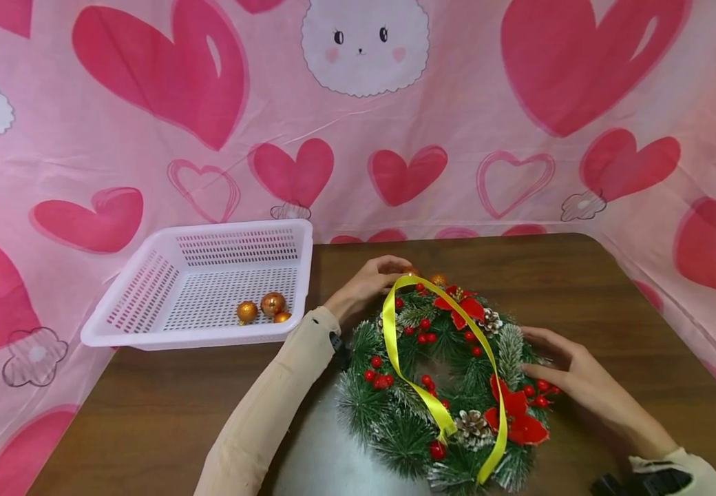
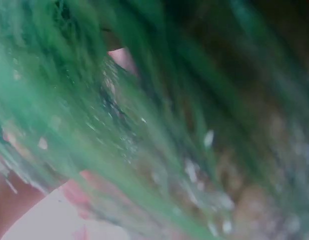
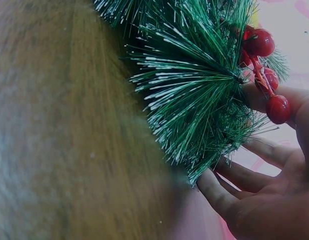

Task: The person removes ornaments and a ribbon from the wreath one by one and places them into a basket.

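A green wreath (image 1: 364,406) with frosted tips, red berries, pine cones and red flowers lies in front of me, a loose yellow ribbon (image 1: 393,331) looped across it. At its far edge, my left hand (image 1: 370,281) pinches a small copper-orange bauble (image 1: 411,271), largely hidden by fingers and ribbon. Another orange bauble (image 1: 438,279) sits just to the right. My right hand (image 1: 581,372) grips the wreath's right side, thumb near the red berries (image 3: 278,109) and the other fingers along the needles. Blurred green needles (image 2: 69,115) cover most of the left wrist view.
A white perforated plastic basket (image 1: 193,339) stands at the back left of the wooden table (image 1: 172,399). Several orange baubles (image 1: 272,304) lie in its right end. A greyish-silver surface (image 1: 327,441) shows under the wreath's front left. Pink heart-patterned cloth (image 1: 358,124) hangs behind the table.
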A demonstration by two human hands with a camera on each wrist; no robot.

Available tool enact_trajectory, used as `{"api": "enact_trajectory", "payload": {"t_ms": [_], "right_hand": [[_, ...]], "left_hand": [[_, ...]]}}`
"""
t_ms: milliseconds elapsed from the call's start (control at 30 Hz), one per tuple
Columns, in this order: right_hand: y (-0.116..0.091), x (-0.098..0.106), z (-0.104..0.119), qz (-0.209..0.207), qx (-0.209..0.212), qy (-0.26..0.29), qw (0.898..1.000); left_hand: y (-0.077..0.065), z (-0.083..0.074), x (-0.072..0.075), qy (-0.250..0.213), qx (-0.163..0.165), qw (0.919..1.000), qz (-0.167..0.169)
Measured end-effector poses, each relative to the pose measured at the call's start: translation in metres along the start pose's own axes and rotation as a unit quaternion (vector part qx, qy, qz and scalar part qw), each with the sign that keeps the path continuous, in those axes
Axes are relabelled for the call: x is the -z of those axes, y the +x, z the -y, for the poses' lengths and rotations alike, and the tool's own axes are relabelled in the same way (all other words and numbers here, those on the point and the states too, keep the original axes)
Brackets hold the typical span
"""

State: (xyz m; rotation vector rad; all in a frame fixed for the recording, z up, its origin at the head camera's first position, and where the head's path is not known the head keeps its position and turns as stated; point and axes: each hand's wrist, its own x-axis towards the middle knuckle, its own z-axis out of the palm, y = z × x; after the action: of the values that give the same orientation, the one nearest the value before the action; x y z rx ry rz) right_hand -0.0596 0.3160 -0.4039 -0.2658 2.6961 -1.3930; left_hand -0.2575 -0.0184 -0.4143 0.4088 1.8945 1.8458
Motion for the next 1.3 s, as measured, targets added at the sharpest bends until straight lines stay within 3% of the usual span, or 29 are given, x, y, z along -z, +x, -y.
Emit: {"api": "enact_trajectory", "payload": {"t_ms": [133,400,933,1067,1300], "right_hand": [[-0.001,0.001,0.0,0.002,-0.005,0.003,1.0],[0.002,0.002,0.0,0.004,-0.002,-0.001,1.0],[0.005,0.005,-0.001,0.01,-0.004,0.003,1.0],[0.006,0.006,-0.002,0.006,0.001,0.0,1.0],[0.005,0.006,-0.001,0.002,0.004,-0.012,1.0]], "left_hand": [[-0.003,-0.004,-0.001,-0.033,-0.002,0.9994,-0.008],[-0.009,-0.01,-0.003,-0.025,-0.012,0.9991,-0.031],[-0.021,-0.019,-0.002,-0.058,-0.045,0.9962,-0.047],[-0.023,-0.02,-0.003,-0.046,-0.051,0.9958,-0.061],[-0.026,-0.025,-0.007,0.012,-0.074,0.9897,-0.122]]}}
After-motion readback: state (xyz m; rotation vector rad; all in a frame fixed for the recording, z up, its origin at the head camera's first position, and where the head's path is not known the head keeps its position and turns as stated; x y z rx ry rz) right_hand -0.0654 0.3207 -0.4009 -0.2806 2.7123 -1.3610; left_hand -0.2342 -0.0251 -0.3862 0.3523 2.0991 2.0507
